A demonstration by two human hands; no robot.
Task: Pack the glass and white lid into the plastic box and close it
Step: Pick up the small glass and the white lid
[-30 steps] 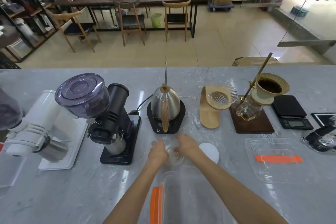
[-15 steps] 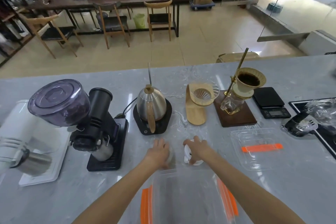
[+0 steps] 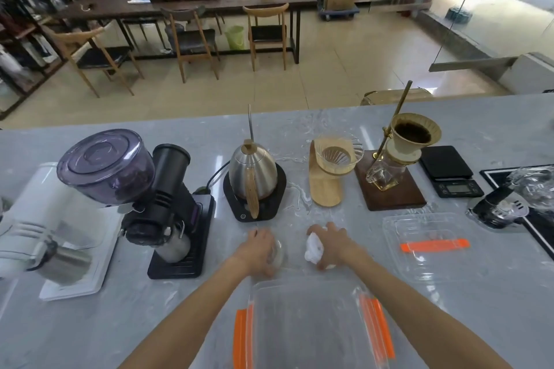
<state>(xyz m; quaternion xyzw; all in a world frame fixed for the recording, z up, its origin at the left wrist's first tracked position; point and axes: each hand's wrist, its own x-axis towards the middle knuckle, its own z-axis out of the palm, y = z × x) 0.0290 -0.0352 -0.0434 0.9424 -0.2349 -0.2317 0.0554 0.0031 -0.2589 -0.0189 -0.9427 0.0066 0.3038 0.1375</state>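
A clear plastic box [image 3: 308,323] with orange side clips sits open at the near edge of the grey marble counter. Just beyond its far rim, my left hand [image 3: 257,250] grips a clear glass [image 3: 277,252] that lies on its side on the counter. My right hand [image 3: 332,244] is closed around the white lid [image 3: 313,247], lifted and tilted so its white face points left. The box's clear cover [image 3: 428,244] with an orange strip lies flat on the counter to the right, apart from both hands.
Along the back of the counter stand a white grinder [image 3: 45,228], a black grinder [image 3: 156,195], a steel kettle [image 3: 251,177] on its base, a glass dripper on a wooden stand [image 3: 329,171], a pour-over stand [image 3: 395,165] and a black scale [image 3: 449,171]. A portafilter [image 3: 497,207] lies far right.
My right hand left the glass, reached right to the white lid and picked it up off the counter. My left hand stays on the glass. The head camera shifted, so the scene slid left.
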